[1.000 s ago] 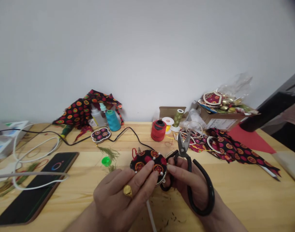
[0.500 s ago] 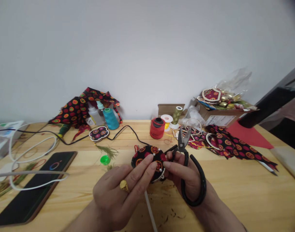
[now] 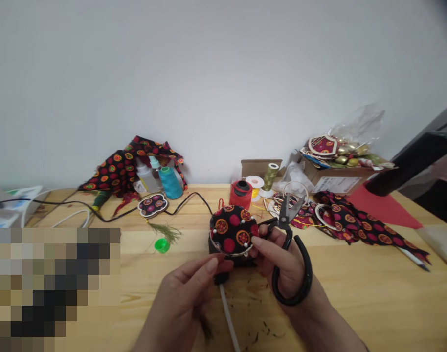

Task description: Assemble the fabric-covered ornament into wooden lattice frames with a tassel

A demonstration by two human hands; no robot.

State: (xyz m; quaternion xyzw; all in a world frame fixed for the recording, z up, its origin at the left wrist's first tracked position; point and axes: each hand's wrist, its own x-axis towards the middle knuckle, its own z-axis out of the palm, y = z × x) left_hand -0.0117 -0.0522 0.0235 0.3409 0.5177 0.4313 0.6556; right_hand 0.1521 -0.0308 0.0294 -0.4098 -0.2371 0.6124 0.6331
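A round piece covered in black patterned fabric (image 3: 229,229), with white pin heads or beads along its edge and a pale rim, is tilted up before me. My right hand (image 3: 282,254) pinches its right edge. Black-handled scissors (image 3: 307,274) hang on that same hand, blades apart and pointing up and away. My left hand (image 3: 194,281) is just below the piece's lower left edge, thumb and fingertips drawn together; what they hold, if anything, I cannot make out. A blurred dark green tassel-like strand (image 3: 206,326) shows beneath it. Behind the piece stands a dark block, largely hidden.
A red thread spool (image 3: 240,196), a teal thread cone (image 3: 171,183) and a green cap (image 3: 162,245) stand beyond my hands. A flower-shaped piece (image 3: 152,205) lies on a black cable. To the right are patterned fabric (image 3: 373,227), a pen (image 3: 413,258) and a full cardboard box (image 3: 341,180).
My left hand has come off the fabric piece, down and towards me, uncovering its face. My right hand keeps the piece and scissors. The lower left is now pixelated.
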